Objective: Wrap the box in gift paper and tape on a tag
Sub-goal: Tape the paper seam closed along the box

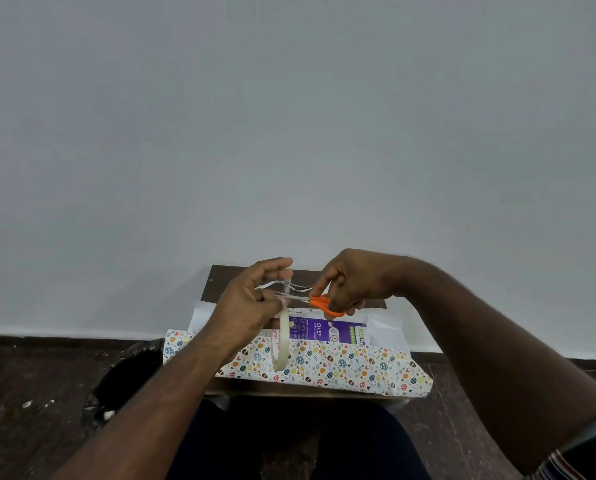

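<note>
1. The left hand (244,306) is raised above the bench (220,282), its grip closed on a strip of clear tape (298,288) pulled out between the fingers.
2. A roll of tape (282,341) hangs from the left hand, dangling on edge in front of the box.
3. The right hand (355,282) has its grip closed on orange-handled scissors (324,305), fingers through the loops, the blades pointing left toward the stretched strip. Whether the blades touch the tape cannot be told.
4. The box (327,330), purple and white with printed lettering, lies flat on the bench beneath both hands, its top face uncovered.
5. The gift paper (341,368), white with small coloured ovals and hearts, lies under the box; its near edge is folded up against the box's near side, and its plain white underside shows at the far corners.
6. Dark floor (47,375) lies either side of the bench, and a pale wall (289,133) rises behind it.
</note>
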Available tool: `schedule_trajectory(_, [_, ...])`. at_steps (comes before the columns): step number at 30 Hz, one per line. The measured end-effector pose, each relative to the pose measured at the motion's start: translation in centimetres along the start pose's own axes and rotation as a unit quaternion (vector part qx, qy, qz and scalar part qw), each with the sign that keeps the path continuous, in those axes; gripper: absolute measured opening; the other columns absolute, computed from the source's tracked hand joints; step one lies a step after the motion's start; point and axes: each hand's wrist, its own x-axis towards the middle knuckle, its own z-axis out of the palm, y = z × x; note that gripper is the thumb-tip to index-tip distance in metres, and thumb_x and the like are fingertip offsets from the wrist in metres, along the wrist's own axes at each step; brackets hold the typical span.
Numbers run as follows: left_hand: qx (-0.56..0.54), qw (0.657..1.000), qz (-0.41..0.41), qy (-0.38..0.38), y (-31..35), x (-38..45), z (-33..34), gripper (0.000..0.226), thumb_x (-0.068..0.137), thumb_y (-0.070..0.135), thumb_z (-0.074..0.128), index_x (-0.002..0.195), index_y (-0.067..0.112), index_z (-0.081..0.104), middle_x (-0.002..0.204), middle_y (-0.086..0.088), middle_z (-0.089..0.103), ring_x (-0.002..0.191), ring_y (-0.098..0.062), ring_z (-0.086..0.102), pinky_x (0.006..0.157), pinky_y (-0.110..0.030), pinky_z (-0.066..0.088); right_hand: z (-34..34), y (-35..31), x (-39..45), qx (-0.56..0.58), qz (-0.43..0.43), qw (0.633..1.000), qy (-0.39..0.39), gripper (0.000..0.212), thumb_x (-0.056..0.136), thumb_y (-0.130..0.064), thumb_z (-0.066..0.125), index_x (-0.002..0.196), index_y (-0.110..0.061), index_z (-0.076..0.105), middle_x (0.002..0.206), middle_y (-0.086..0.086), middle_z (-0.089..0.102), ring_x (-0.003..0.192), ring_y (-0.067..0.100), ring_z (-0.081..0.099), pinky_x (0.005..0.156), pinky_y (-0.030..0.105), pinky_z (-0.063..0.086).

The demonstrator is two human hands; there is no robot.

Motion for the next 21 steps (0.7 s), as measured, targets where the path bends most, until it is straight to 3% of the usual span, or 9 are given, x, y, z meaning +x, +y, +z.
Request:
schedule_trajectory(13, [0.016, 1.000, -0.003, 0.001, -0.3, 0.1, -0.1, 0.058, 0.092, -0.008, 0.065, 0.126, 0.038, 0.063, 0.128, 0.011, 0.066, 0.102, -0.019, 0.073, 0.074, -0.052, 0.064, 0.4, 0.3, 0.3, -0.023, -0.006, 1.000, 0.012, 0.031, 0.091, -0.010, 0.073, 0.122, -0.015, 0.070, 0.087, -0.013, 0.070, 0.076, 0.013, 0.071, 0.080, 0.033, 0.061])
schedule_trajectory(17, [0.024, 1.000, -0.003, 0.010, -0.6, 0.1, -0.2, 0.057, 0.092, -0.007, 0.066, 0.128, 0.038, 0.062, 0.127, 0.013, 0.066, 0.098, -0.019, 0.074, 0.073, -0.052, 0.064, 0.9, 0.5, 0.5, -0.019, -0.002, 1.000, 0.015, 0.033, 0.092, -0.011, 0.073, 0.124, -0.016, 0.068, 0.087, -0.016, 0.069, 0.076, 0.009, 0.071, 0.075, 0.026, 0.060])
schedule_trajectory(21, [0.019, 0.999, -0.001, 0.037, -1.0, 0.3, -0.7, 0.059, 0.092, -0.009, 0.065, 0.127, 0.037, 0.064, 0.124, 0.013, 0.067, 0.094, -0.018, 0.073, 0.074, -0.049, 0.064, 1.7, 1.8, 0.9, -0.020, 0.025, 0.999, 0.017, 0.039, 0.092, -0.013, 0.072, 0.129, -0.021, 0.063, 0.098, -0.011, 0.067, 0.090, 0.012, 0.071, 0.080, 0.028, 0.060])
